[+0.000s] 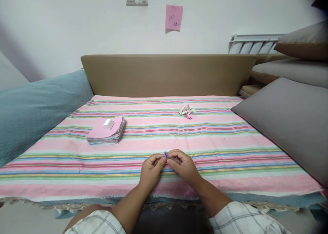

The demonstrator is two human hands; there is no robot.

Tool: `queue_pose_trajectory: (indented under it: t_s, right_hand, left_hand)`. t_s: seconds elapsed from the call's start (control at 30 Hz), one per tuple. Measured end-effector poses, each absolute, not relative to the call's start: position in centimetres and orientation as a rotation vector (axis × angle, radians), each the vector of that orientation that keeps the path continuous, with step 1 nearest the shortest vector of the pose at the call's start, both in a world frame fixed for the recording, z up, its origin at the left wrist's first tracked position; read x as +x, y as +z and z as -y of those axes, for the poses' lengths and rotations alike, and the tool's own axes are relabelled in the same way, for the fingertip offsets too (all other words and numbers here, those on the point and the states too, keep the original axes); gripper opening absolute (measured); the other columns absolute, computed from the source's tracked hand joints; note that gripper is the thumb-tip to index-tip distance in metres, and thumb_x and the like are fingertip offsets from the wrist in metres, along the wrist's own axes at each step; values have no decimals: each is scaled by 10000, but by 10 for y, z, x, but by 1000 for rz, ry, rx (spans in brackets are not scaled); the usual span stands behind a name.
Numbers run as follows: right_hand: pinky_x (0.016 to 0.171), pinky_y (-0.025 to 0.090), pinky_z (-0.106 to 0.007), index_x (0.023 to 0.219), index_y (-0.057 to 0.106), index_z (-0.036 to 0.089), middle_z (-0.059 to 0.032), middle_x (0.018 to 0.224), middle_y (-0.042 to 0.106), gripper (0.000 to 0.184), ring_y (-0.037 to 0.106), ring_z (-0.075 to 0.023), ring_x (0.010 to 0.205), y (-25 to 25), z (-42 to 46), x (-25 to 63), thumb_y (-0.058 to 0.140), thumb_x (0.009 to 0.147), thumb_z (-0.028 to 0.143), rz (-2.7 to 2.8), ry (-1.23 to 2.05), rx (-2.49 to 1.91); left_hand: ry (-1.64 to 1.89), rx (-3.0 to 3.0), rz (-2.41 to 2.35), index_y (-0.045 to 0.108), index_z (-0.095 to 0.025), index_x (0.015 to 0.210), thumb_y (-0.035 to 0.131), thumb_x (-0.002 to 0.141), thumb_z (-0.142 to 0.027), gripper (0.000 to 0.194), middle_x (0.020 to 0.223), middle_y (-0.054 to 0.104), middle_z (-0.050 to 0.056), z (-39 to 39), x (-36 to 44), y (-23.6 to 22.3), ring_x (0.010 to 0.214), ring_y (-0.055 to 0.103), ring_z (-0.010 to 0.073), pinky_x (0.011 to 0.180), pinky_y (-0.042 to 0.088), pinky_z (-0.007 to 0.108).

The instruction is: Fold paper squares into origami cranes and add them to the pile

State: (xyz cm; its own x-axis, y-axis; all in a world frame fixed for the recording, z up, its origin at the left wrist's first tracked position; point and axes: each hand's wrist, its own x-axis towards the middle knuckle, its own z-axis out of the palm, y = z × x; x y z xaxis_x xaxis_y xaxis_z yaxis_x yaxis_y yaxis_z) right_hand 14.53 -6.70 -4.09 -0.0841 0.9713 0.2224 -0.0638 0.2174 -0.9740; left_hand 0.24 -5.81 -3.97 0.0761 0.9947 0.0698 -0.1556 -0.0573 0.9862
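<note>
A small piece of folded purple paper [165, 155] is pinched between my two hands, just above the striped cloth near its front. My left hand [151, 168] grips its left side between thumb and forefinger. From the right, my right hand [183, 165] holds it the same way, and the fingertips of both hands nearly meet. Most of the paper is hidden by my fingers. Farther back lie several folded paper cranes [188, 111] in pale green and pink, bunched together.
A stack of coloured paper sheets [104, 131] sits at left, with a small white block [108, 124] on top. Grey cushions [287, 117] pile up at right, and a blue-covered armrest [43, 107] borders the left. A brown backrest [166, 75] stands behind the striped cloth [153, 138].
</note>
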Motion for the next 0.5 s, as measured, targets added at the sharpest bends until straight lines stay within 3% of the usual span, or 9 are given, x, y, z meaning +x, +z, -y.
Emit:
queue_pose_trajectory:
  t_s: [0.23,0.5]
  right_hand:
    - [668,447,-275,808,532,206,-6,728,566,253,536,-150,707,-40,67,143,589,761,448,1238,1186,-1002]
    - [620,411,-253,777,465,209,25,678,497,309,480,-127,640,-44,64,139,616,729,473,1074,1176,-995]
  left_hand:
    - [1295,1228,-1028,676,-178,640,720,643,-336,164,710,656,24,61,4,-36,665,572,142,659,455,226]
    - [1254,1117,-948,650,-162,765,702,666,-385,249,760,661,29,62,6,-37,714,593,157,700,474,258]
